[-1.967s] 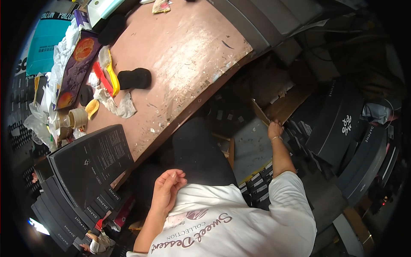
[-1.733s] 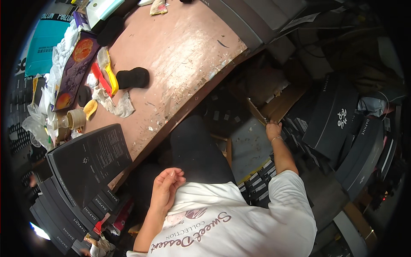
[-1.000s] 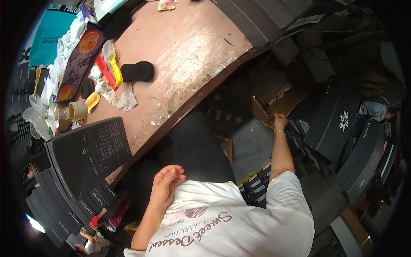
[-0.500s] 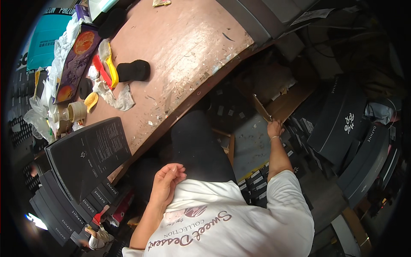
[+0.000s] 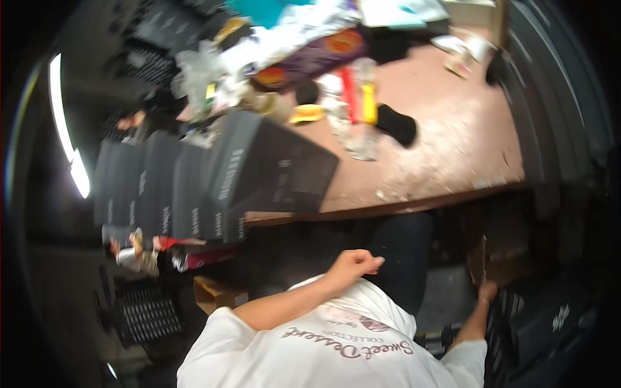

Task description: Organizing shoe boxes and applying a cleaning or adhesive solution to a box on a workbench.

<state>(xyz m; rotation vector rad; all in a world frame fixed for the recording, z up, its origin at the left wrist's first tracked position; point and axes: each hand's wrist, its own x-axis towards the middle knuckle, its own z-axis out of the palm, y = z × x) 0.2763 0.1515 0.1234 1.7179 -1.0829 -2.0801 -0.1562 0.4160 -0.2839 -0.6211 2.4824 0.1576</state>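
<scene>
My left hand hovers over my lap in front of the white shirt, its fingers curled closed with nothing showing in them. Down at the right, below the table top, my right hand grips the edge of an open cardboard box. Blur and shadow hide the inside of that box. The table lies ahead of me, with a black shoe-shaped piece, a yellow-handled brush and a red brush on it.
A stack of dark grey shoe boxes stands at the table's left end. Behind the brushes are a purple carton and plastic bags. More dark boxes crowd the right side. Other people show at the far left.
The view has swung left, so the table and stacked boxes appear farther right. My right hand still grips the cardboard box; my left hand stays near my lap, its fingers more curled.
</scene>
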